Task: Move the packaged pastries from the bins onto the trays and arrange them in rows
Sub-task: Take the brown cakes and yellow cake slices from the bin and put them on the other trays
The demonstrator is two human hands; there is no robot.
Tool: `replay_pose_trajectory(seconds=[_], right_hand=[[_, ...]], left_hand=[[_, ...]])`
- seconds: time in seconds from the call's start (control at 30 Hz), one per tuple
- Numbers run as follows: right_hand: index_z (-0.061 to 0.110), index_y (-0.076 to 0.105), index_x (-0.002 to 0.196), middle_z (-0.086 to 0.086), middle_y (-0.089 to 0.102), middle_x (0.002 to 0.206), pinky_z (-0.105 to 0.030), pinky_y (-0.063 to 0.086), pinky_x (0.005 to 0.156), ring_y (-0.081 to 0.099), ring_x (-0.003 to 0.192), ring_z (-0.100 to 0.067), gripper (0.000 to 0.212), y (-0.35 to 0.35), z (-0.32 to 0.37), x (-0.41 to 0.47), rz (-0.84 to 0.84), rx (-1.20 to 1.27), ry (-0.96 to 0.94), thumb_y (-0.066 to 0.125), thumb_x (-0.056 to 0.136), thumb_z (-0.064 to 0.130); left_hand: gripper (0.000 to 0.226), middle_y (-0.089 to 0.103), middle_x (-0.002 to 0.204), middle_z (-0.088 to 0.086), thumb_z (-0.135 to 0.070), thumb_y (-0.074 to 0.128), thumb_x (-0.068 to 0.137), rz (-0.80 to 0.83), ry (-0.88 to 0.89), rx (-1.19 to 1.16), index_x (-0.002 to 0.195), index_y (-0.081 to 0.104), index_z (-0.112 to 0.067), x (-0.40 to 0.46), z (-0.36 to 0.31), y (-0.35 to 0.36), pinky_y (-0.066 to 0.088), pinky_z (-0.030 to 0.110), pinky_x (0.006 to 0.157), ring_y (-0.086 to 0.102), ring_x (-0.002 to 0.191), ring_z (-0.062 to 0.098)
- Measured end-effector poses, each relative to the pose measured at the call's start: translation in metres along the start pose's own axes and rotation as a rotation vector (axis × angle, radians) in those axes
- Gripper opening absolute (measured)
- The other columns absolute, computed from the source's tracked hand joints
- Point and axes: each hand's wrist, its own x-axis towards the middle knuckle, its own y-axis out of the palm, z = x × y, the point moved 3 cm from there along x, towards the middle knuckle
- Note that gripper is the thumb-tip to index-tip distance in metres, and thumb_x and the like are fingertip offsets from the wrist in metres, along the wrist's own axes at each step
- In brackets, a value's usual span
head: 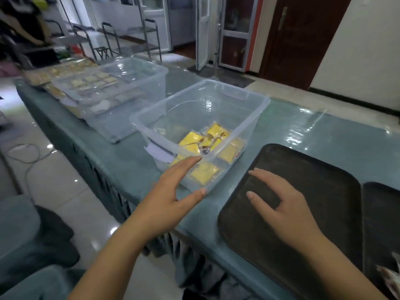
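We are looking down at a long table draped in blue-green cloth (121,169) under a glossy clear cover. Our left hand (173,191) is reaching toward the near corner of a clear plastic bin (255,118), fingers straight and spread wide, the thumb tip touching or nearly touching the bin's lower edge; it is gripping nothing, and we judge it is steadying the bin or about to reach inside. Our right hand (281,202) is resting over the near end of a dark, bare tray (313,180), fingers relaxed and loosely spread, holding nothing, likely positioning the tray just beside the bin so the carry is short. The packaged pastries (207,141), yellow squares in clear wrappers, are lying at the bottom of this bin, a few loosely overlapping; none are on the tray yet. A white label (158,151) is sticking to the bin's side and one wrapper is showing small red print, but we cannot read either. A second dark tray (381,213) is sitting to the right. Farther left, another clear bin (138,70) is standing on the table, with trays of pale pastries (71,72) already laid in rows beyond it.
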Motion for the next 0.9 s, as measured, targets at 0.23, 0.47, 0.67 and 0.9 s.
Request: replay_pose_trajectory(seconds=[0.23, 0.47, 0.67, 0.9], right_hand=[[0.031, 0.062, 0.126, 0.024, 0.056, 0.13, -0.021, 0.037, 0.108, 0.049, 0.127, 0.003, 0.042, 0.055, 0.01, 0.122, -0.095, 0.144, -0.053, 0.066, 0.085, 0.039], [0.035, 0.046, 0.143, 0.003, 0.039, 0.154, -0.045, 0.026, 0.116, 0.034, 0.141, -0.02, 0.062, 0.098, -0.021, 0.241, 0.164, -0.158, 0.011, 0.057, 0.085, 0.057], [0.04, 0.033, 0.148, 0.006, 0.027, 0.16, -0.04, 0.024, 0.117, 0.026, 0.146, -0.018, 0.066, 0.118, -0.034, 0.251, 0.324, -0.369, 0.059, 0.056, 0.089, 0.059], [0.043, 0.022, 0.15, 0.01, 0.02, 0.162, -0.038, 0.027, 0.116, 0.024, 0.147, -0.017, 0.08, 0.122, -0.032, 0.254, 0.515, -0.518, 0.119, 0.061, 0.083, 0.064]], left_hand=[[0.055, 0.037, 0.139, -0.041, -0.036, 0.065, 0.093, 0.007, 0.057, 0.096, 0.142, 0.042, -0.046, 0.096, 0.031, -0.061, 0.018, -0.004, 0.101, 0.027, 0.131, -0.024], [0.06, 0.039, 0.152, -0.016, -0.034, 0.065, 0.094, 0.208, 0.073, 0.389, 0.148, 0.04, -0.032, 0.218, 0.07, -0.086, 0.021, 0.007, 0.103, 0.034, 0.137, 0.0], [0.077, 0.033, 0.158, -0.003, -0.043, 0.069, 0.089, 0.649, 0.05, 0.683, 0.154, 0.028, -0.031, 0.289, 0.122, -0.053, 0.032, 0.041, 0.115, 0.035, 0.142, 0.021], [0.097, 0.039, 0.152, 0.005, -0.047, 0.079, 0.078, 0.995, -0.007, 1.022, 0.154, 0.022, -0.03, 0.351, 0.188, 0.018, 0.044, 0.048, 0.104, 0.046, 0.133, 0.031]])
